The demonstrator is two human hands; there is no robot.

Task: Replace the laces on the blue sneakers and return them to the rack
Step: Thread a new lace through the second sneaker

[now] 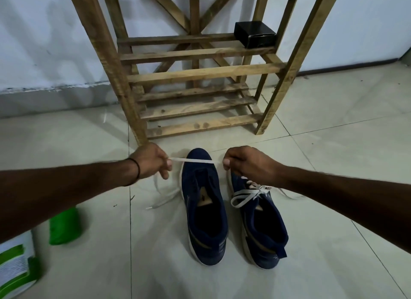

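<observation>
Two blue sneakers stand side by side on the tiled floor, toes toward the wooden rack [206,72]. The left sneaker [203,206] has no lace in its eyelets. The right sneaker [259,223] carries a white lace tied in a bow. A loose white lace [193,161] is stretched taut above the left sneaker's toe. My left hand [152,160] pinches one part of it, and my right hand [246,163] pinches the other. The lace's free ends trail on the floor beside each hand.
A black box [255,34] sits on the rack's upper shelf at the right. A green object [64,227] and a white-and-green package [15,269] lie on the floor at the lower left. The white wall stands behind the rack.
</observation>
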